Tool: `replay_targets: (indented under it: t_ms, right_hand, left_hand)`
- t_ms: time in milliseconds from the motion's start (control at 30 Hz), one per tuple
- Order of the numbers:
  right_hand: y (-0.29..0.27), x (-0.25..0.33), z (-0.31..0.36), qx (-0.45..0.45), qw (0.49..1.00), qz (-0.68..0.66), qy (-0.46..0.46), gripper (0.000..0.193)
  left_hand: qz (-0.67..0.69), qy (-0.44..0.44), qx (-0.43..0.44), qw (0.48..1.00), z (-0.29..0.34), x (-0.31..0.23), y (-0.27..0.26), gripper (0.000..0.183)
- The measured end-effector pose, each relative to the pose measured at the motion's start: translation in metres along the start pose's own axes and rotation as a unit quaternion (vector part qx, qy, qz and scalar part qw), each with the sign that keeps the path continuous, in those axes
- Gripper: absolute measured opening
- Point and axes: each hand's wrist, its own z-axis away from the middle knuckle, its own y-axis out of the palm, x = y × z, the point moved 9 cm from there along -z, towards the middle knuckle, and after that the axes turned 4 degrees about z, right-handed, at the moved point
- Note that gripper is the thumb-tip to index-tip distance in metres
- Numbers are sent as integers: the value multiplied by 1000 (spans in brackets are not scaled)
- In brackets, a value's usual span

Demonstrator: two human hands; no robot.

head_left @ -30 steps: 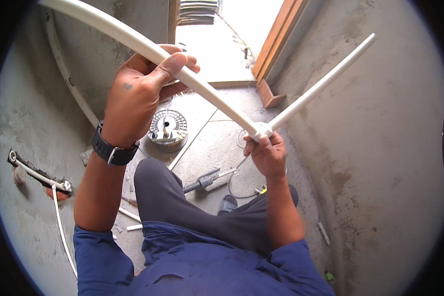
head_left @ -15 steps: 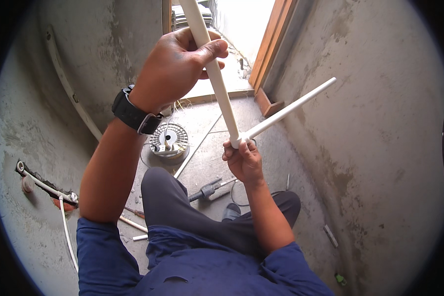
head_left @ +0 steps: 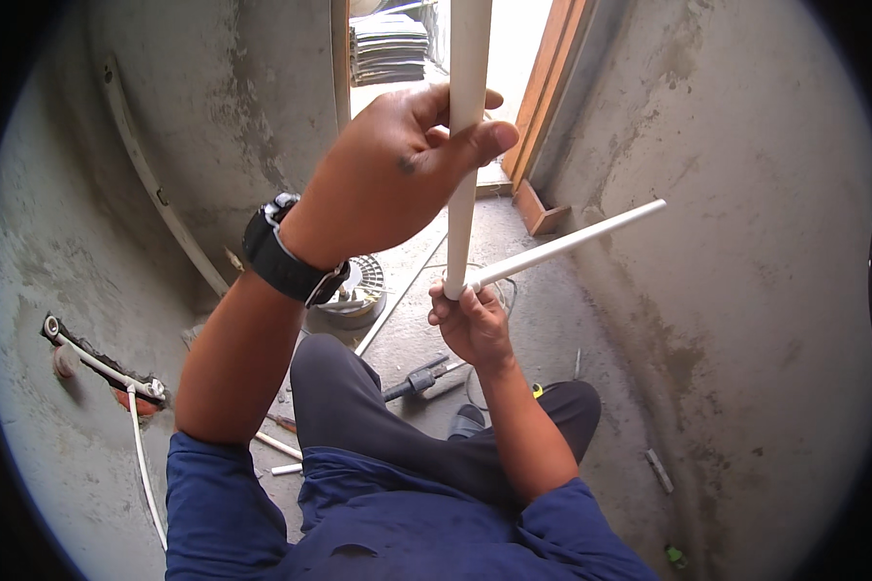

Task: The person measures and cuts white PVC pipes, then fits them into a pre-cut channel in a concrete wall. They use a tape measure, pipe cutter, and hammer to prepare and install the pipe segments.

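A long white plastic pipe (head_left: 463, 228) stands nearly upright before me, its top running out of view. My left hand (head_left: 407, 169), a black watch (head_left: 291, 254) on its wrist, is closed around this pipe with the thumb across the front. The pipe's lower end sits in a white elbow or tee fitting (head_left: 458, 289), partly covered by fingers. My right hand (head_left: 477, 327) pinches that fitting from below. From the same fitting a thinner white pipe (head_left: 576, 237) slants up to the right, its far end free.
On the floor lie a grey power tool (head_left: 419, 380), a cable reel (head_left: 363, 290) and a loose white pipe (head_left: 397, 295). White pipework (head_left: 102, 363) sits in a wall groove at left. Bare walls rise on both sides; a wooden door frame (head_left: 545, 92) stands ahead.
The long pipe has swung from leaning left to nearly upright. My left hand has moved right and slightly down with it, and the thinner pipe has dipped a little. Both hands keep their hold.
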Motion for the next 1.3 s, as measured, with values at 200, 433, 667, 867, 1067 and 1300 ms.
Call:
replay_targets:
  t_ms: [200,433,667,867,1067,1300]
  right_hand:
    - [12,3,-4,5,1000,20,-23,30]
    - [18,5,2,-27,998,21,-52,40]
    - [20,-5,7,-37,998,12,-56,37]
    - [28,-9,1,-57,995,81,1,32]
    - [-1,18,23,-30,957,227,176,47]
    - [-89,93,41,-282,953,110,-8,36]
  left_hand:
    - [41,-61,107,992,25,20,20,60]
    - [142,-89,81,982,79,73,24,57]
    - [147,-92,86,981,134,116,50,55]
    - [287,-168,74,940,137,135,46,44]
    - [241,-166,-1,956,146,153,34,37]
    - [248,-187,15,950,144,181,55,37]
